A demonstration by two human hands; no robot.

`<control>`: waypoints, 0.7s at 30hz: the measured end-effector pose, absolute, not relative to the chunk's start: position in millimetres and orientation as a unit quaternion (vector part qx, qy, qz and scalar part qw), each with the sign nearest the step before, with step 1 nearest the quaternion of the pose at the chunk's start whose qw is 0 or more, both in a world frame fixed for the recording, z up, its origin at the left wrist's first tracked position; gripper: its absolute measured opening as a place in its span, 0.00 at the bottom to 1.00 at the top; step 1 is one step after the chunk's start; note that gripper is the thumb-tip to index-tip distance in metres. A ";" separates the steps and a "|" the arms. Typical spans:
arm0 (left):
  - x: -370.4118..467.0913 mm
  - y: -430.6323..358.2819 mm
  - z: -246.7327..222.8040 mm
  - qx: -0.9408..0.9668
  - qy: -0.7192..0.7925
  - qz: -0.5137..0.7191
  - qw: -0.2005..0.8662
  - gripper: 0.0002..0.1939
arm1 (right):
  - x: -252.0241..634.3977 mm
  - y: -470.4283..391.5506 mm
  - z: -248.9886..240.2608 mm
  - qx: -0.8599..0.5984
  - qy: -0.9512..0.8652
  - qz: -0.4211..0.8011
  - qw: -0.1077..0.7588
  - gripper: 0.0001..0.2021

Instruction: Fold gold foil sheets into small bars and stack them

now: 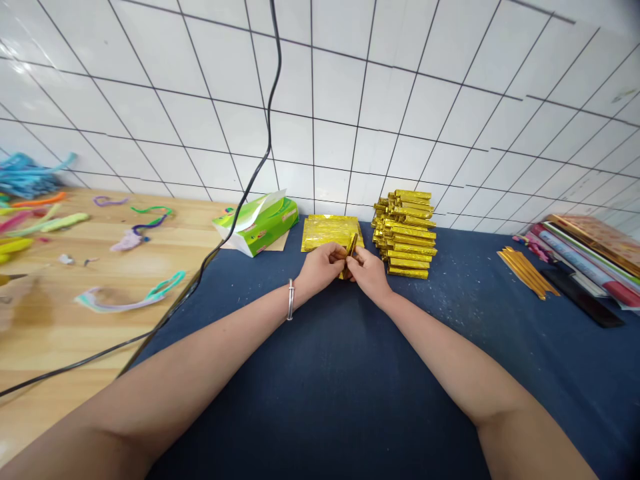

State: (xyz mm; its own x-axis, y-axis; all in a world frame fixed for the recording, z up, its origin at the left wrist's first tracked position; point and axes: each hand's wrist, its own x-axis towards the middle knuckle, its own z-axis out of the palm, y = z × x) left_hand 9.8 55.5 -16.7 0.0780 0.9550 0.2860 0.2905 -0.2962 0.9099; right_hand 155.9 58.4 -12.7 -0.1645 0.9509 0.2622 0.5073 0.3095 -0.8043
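Observation:
Both hands meet at the middle of the dark blue cloth (310,373), holding one small piece of gold foil paper (351,245) upright between them. My left hand (323,268), with a silver bracelet at the wrist, pinches its left side. My right hand (370,272) has its fingers closed on the right side. Just behind the hands lies a flat stack of gold foil sheets (327,230). Right of my right hand, narrow folded gold strips (410,243) are heaped in a tall pile.
A green tissue box (263,223) stands left of the sheets. A black cable (270,113) hangs before the tiled wall and crosses the wooden table (105,247), which holds coloured fuzzy stems. Books (590,257), a black bar and flat gold strips (527,270) lie at right.

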 end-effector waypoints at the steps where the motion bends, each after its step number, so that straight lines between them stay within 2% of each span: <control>1: 9.6 55.9 -17.1 0.650 0.483 0.478 0.340 0.07 | 155.7 58.4 -13.1 -0.514 -0.707 0.289 0.390 0.08; 7: 9.9 60.1 -20.9 0.661 0.480 0.475 0.327 0.07 | 155.1 60.1 -14.7 -0.513 -0.690 0.342 0.379 0.08; 13: 3.8 64.5 -22.7 0.692 0.435 0.450 0.360 0.10 | 157.1 60.8 -13.5 -0.507 -0.675 0.375 0.383 0.11; 21: -15.3 64.4 -10.2 0.786 0.342 0.338 0.389 0.25 | 162.8 64.4 -16.6 -0.508 -0.668 0.374 0.396 0.13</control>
State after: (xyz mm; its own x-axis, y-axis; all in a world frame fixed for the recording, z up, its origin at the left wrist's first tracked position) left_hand -15.3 64.4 -10.2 0.5378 0.8006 0.2643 0.2755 -0.4632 0.8424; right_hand 162.8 64.4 -16.6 -0.1703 0.9739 0.1501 0.3815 0.2057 -0.9012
